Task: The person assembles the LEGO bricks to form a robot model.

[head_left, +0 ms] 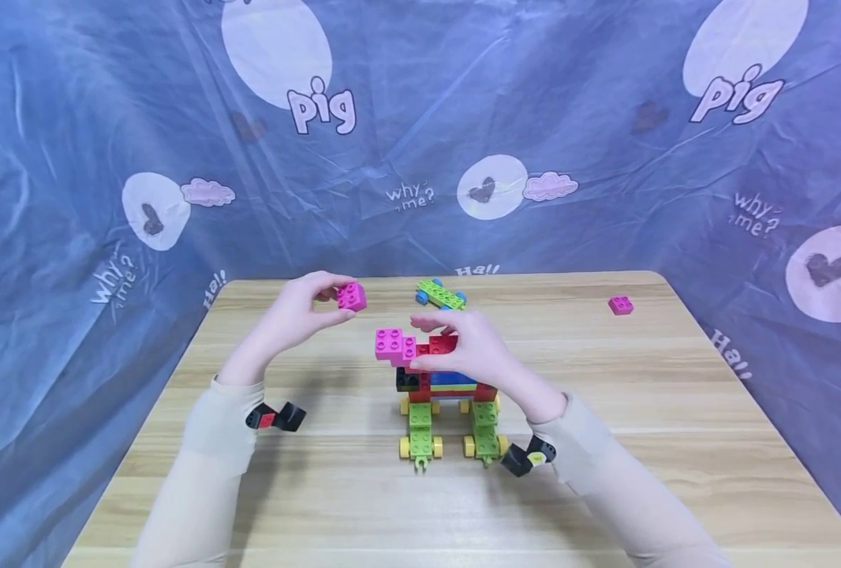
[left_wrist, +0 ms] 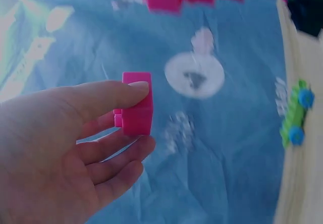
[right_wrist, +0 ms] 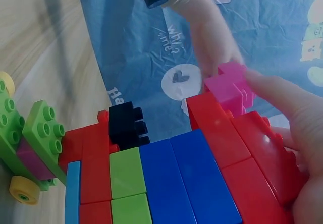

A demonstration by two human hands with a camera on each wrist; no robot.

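In the head view my left hand (head_left: 289, 319) pinches a pink toy building brick (head_left: 352, 297) between thumb and fingers, in the air left of a built brick model. The left wrist view shows the brick's studs facing the palm. My right hand (head_left: 480, 347) grips the model's top, its fingers round red bricks (right_wrist: 270, 158). Stepped pink bricks (head_left: 389, 344) stick out to the left of these, apart from the held brick. Below lie blue bricks (right_wrist: 184, 178), a black brick (head_left: 406, 379) and green wheeled bases (head_left: 420, 434) with yellow wheels. The hand hides part of the red top.
A lime-green wheeled base (head_left: 441, 295) with blue wheels sits behind the model near the table's back edge. One loose pink brick (head_left: 621, 305) lies at the back right. A blue printed cloth (head_left: 406, 118) hangs round the wooden table (head_left: 321, 505).
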